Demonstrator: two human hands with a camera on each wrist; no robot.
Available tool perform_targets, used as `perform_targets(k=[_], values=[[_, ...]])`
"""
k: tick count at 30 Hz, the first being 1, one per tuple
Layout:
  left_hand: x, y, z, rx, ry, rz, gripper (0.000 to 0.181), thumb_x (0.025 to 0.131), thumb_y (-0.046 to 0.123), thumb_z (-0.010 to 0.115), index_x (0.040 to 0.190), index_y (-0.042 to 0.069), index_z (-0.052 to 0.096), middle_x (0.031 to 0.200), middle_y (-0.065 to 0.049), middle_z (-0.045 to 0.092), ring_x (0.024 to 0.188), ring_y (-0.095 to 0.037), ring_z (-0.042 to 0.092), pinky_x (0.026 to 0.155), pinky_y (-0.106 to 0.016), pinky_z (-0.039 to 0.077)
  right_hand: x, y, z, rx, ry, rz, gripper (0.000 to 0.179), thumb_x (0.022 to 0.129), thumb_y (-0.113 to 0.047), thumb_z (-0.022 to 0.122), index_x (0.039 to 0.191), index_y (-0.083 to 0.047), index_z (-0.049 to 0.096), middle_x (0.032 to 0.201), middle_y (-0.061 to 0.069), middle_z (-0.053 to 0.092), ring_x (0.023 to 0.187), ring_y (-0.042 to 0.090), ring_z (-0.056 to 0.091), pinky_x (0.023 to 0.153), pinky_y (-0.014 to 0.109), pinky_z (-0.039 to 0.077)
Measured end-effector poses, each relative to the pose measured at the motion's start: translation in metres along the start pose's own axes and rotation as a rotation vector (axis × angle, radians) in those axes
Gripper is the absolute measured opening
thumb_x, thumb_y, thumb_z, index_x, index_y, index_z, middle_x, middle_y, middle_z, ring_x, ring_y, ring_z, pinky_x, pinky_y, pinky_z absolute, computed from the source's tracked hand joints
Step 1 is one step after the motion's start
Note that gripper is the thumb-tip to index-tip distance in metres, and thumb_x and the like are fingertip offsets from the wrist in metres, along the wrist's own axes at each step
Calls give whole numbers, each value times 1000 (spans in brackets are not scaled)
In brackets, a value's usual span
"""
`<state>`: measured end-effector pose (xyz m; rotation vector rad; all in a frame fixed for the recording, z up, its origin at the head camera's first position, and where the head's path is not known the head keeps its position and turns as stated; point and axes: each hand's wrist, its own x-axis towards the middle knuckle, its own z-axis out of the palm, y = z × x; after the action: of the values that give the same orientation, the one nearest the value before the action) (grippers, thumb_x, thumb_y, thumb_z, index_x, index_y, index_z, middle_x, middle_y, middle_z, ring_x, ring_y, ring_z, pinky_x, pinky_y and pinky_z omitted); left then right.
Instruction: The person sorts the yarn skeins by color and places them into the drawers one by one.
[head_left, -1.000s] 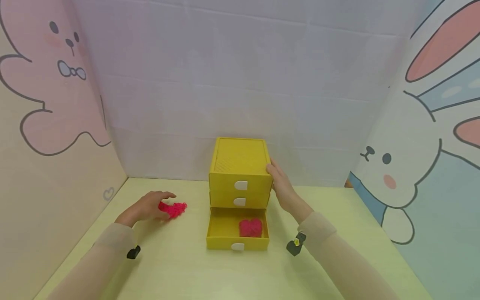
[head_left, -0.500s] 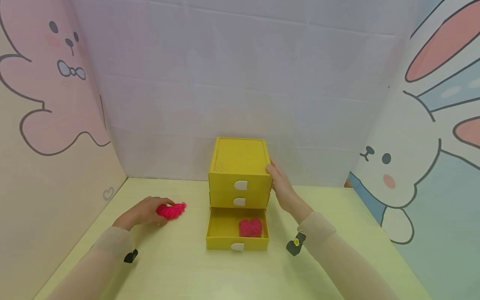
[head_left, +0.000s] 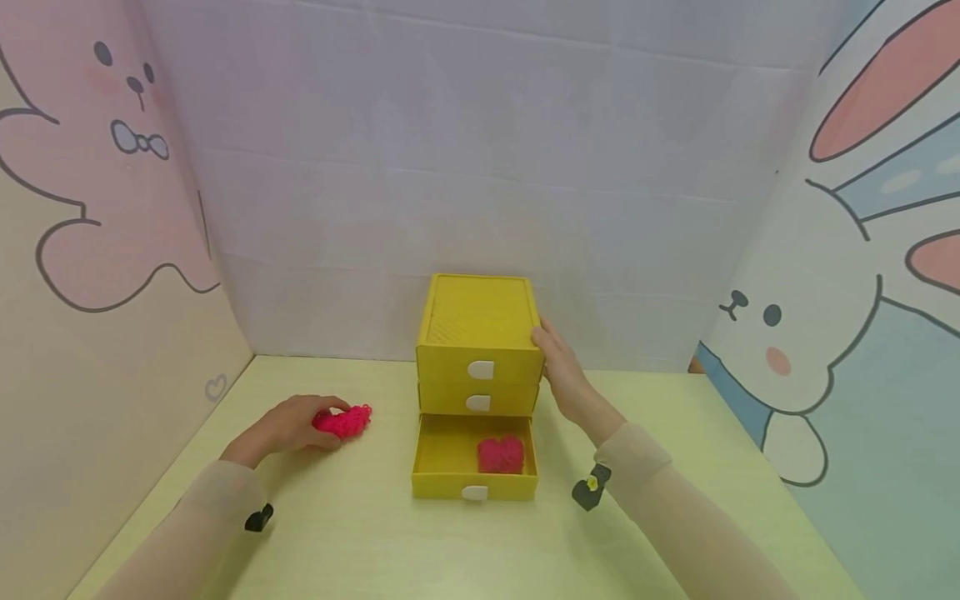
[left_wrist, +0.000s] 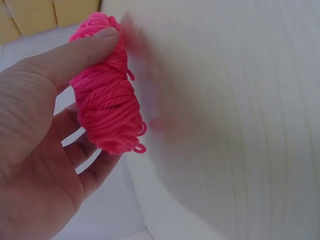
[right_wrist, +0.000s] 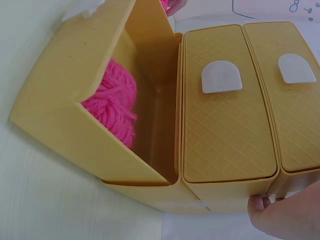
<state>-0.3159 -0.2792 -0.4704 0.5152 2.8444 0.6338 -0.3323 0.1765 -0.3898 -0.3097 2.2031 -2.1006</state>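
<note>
On the left of the table, my left hand [head_left: 296, 423] grips a bright pink skein of yarn [head_left: 345, 422]. The left wrist view shows thumb and fingers around the yarn [left_wrist: 107, 100], close to the tabletop. My right hand [head_left: 567, 377] rests against the right side of a yellow drawer box [head_left: 480, 312], near its top front corner. In the right wrist view, only part of that hand [right_wrist: 287, 212] shows at the box's side. The bottom drawer [head_left: 442, 485] is pulled out, and a darker pink ball of yarn [head_left: 501, 456] lies in its right part.
Two upper drawers [head_left: 450, 398] are pushed in, each with a white tab handle. The pale yellow table [head_left: 360, 533] meets a white cloth wall [head_left: 480, 150] behind the box. Side walls carry a pink cartoon animal [head_left: 112, 183] and a white rabbit [head_left: 810, 308].
My left hand has shifted slightly down and left, and its fingers have closed around the pink yarn skein. The right hand, box and drawer have stayed put.
</note>
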Motion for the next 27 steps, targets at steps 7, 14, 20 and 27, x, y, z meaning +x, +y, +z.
perform_targets(k=[7, 14, 20, 27], values=[[-2, 16, -6, 14, 39, 38, 53, 89, 30, 87, 138, 23, 69, 120, -3, 69, 107, -24, 61, 91, -48, 60, 0, -1, 0, -2, 3, 6, 61, 115, -42, 37, 172, -31, 18, 176, -5, 22, 160, 22, 23, 132, 53, 22], [-8, 49, -15, 4, 43, 99, 53, 87, 29, 89, 136, 24, 69, 116, 1, 70, 105, -21, 61, 87, -42, 59, 0, 0, 0, -3, 1, 7, 61, 115, -42, 36, 172, -30, 16, 177, -4, 21, 161, 23, 22, 132, 53, 21], [-10, 71, -16, 29, 50, 161, 52, 87, 30, 90, 135, 27, 70, 114, 4, 70, 104, -18, 62, 84, -38, 57, 1, 1, 0, -6, -2, -1, 61, 115, -42, 36, 172, -31, 17, 176, -5, 22, 160, 23, 24, 131, 54, 22], [-9, 103, -14, 95, 59, 207, 50, 86, 31, 90, 132, 26, 72, 116, 3, 70, 105, -19, 60, 79, -35, 58, 0, 0, 0, 0, 1, -1, 62, 115, -42, 36, 172, -30, 17, 176, -3, 22, 161, 24, 23, 132, 54, 21]])
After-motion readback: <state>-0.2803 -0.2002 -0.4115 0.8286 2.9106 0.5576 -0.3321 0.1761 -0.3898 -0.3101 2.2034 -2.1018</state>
